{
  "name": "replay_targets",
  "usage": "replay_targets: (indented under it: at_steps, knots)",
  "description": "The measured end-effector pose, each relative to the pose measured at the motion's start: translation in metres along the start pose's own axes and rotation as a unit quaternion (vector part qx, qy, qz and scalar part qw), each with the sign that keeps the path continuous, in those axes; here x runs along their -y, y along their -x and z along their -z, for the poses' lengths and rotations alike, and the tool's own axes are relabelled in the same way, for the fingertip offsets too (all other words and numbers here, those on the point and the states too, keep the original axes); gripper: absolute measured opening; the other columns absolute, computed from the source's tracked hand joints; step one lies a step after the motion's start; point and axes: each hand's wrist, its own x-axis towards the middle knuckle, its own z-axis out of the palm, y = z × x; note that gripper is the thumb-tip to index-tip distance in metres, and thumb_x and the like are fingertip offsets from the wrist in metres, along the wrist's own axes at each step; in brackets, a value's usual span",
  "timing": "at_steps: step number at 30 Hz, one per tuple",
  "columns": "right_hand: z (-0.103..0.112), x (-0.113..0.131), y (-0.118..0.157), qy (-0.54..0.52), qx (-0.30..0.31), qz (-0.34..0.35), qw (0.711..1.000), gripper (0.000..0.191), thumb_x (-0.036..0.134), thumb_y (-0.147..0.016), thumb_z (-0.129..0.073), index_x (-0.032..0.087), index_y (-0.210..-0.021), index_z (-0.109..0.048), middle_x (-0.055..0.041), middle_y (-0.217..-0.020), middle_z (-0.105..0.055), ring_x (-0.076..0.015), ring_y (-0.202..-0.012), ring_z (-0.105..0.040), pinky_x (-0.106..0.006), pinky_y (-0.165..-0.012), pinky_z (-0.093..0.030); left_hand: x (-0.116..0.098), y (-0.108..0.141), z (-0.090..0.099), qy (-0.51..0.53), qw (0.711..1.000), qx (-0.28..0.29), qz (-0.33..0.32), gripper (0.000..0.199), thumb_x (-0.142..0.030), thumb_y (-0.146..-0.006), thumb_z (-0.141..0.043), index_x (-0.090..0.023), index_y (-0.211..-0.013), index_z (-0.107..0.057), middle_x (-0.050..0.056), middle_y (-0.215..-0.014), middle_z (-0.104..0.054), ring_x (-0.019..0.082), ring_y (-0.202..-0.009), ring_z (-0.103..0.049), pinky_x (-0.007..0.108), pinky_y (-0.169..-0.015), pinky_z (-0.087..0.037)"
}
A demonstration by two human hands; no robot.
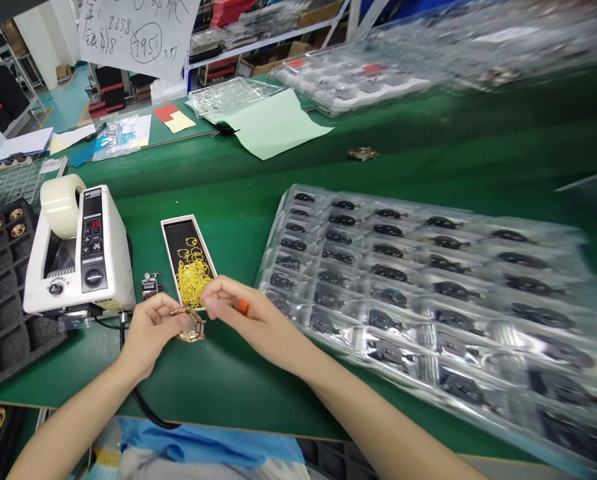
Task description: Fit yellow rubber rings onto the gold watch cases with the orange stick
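Bare forearms [78,417] come nearest in my head view. There I have the left hand [151,328] pinching a round metal piece [194,327] by the near end of a white-rimmed box [179,231] of yellow rings [193,283]. Beside that piece, the right hand [245,313] bunches its fingers; whether around anything, I cannot tell.

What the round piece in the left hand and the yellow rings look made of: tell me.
Round piece: probably metal, shiny gold-toned, from its glints. Yellow rings: perhaps rubber or plastic, being thin, heaped loops; finish too small to tell.
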Motion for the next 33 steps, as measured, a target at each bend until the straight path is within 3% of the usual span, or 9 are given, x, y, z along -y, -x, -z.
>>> replay_targets:
  at_steps: [3, 5, 13, 20, 24, 26, 28, 30, 33]
  knots:
    - [0.003, 0.003, -0.001, -0.052, 0.123, -0.026, 0.991, 0.024, 0.037, -0.097, -0.041, 0.020, -0.084, -0.052, 0.0000, -0.077, -0.059, -0.0126, -0.068, -0.053, -0.025, -0.064, -0.041, -0.003, 0.001, 0.002, 0.008, 0.999, 0.020, 0.037, 0.031, -0.032, -0.060, -0.083, -0.015, -0.066, -0.058, -0.001, -0.058, -0.066, 0.013, -0.053, -0.065, 0.022, -0.056, -0.051]
    - [0.003, 0.004, 0.000, -0.034, 0.150, -0.012, 0.988, 0.024, 0.035, -0.097, -0.040, 0.019, -0.083, -0.052, 0.0010, -0.074, -0.056, -0.0115, -0.064, -0.048, -0.024, -0.061, -0.037, -0.005, 0.001, 0.003, 0.006, 0.998, 0.037, 0.045, 0.030, -0.031, -0.060, -0.082, -0.015, -0.065, -0.057, -0.002, -0.057, -0.064, 0.012, -0.050, -0.063, 0.023, -0.054, -0.051]
    - [-0.007, 0.003, 0.002, -0.019, 0.146, 0.020, 0.989, 0.039, 0.040, -0.098, -0.038, 0.021, -0.065, -0.037, 0.0056, -0.059, -0.034, -0.0097, -0.055, -0.031, -0.024, -0.053, -0.028, -0.006, 0.001, 0.002, -0.057, 0.997, 0.046, 0.021, 0.027, -0.021, -0.059, -0.076, -0.016, -0.057, -0.049, -0.005, -0.052, -0.052, 0.005, -0.040, -0.047, 0.016, -0.040, -0.035]
    - [-0.004, 0.006, 0.002, -0.017, 0.135, -0.022, 0.990, 0.050, 0.059, -0.097, -0.029, 0.020, -0.068, -0.042, 0.0033, -0.063, -0.043, -0.0111, -0.059, -0.040, -0.025, -0.056, -0.033, -0.006, 0.000, 0.006, -0.057, 0.997, 0.039, 0.027, 0.030, -0.032, -0.062, -0.080, -0.014, -0.063, -0.056, -0.004, -0.052, -0.052, 0.004, -0.041, -0.041, 0.017, -0.040, -0.031]
    - [-0.008, 0.002, 0.000, -0.031, 0.110, -0.039, 0.993, 0.054, 0.065, -0.094, -0.029, 0.021, -0.064, -0.038, 0.0045, -0.058, -0.040, -0.0103, -0.054, -0.036, -0.025, -0.053, -0.030, -0.007, 0.000, 0.005, -0.082, 0.996, 0.038, -0.007, 0.036, -0.044, -0.066, -0.078, -0.014, -0.062, -0.057, -0.004, -0.055, -0.049, 0.006, -0.043, -0.043, 0.019, -0.040, -0.031]
    - [-0.012, -0.002, -0.001, -0.068, 0.083, -0.084, 0.991, 0.058, 0.070, -0.089, -0.033, 0.021, -0.058, -0.036, 0.0057, -0.051, -0.035, -0.0090, -0.049, -0.031, -0.025, -0.050, -0.027, -0.004, 0.001, 0.006, -0.146, 0.987, 0.006, -0.073, 0.034, -0.041, -0.072, -0.074, -0.015, -0.058, -0.057, -0.003, -0.057, -0.047, 0.007, -0.046, -0.044, 0.020, -0.042, -0.033]
    - [-0.016, -0.005, -0.003, -0.114, 0.057, -0.135, 0.983, 0.061, 0.074, -0.083, -0.042, 0.021, -0.054, -0.037, 0.0068, -0.046, -0.032, -0.0077, -0.045, -0.027, -0.025, -0.046, -0.022, 0.002, 0.000, 0.008, -0.248, 0.947, -0.050, -0.200, 0.025, -0.032, -0.079, -0.067, -0.016, -0.061, -0.062, -0.002, -0.059, -0.048, 0.010, -0.053, -0.047, 0.021, -0.048, -0.038]
    - [-0.018, -0.004, -0.003, -0.183, 0.056, -0.178, 0.965, 0.059, 0.074, -0.078, -0.052, 0.020, -0.054, -0.042, 0.0071, -0.045, -0.034, -0.0060, -0.042, -0.023, -0.024, -0.043, -0.017, 0.010, -0.002, 0.012, -0.354, 0.868, -0.090, -0.335, 0.017, -0.023, -0.085, -0.058, -0.017, -0.076, -0.071, 0.001, -0.065, -0.054, 0.012, -0.061, -0.052, 0.023, -0.056, -0.044]
    - [-0.019, 0.001, -0.003, -0.313, 0.065, -0.195, 0.927, 0.051, 0.065, -0.073, -0.065, 0.018, -0.064, -0.047, 0.0075, -0.054, -0.038, -0.0036, -0.043, -0.018, -0.023, -0.041, -0.012, 0.019, -0.003, 0.014, -0.464, 0.773, -0.082, -0.425, 0.028, -0.017, -0.091, -0.046, -0.019, -0.100, -0.072, 0.007, -0.079, -0.063, 0.015, -0.070, -0.059, 0.026, -0.064, -0.050]
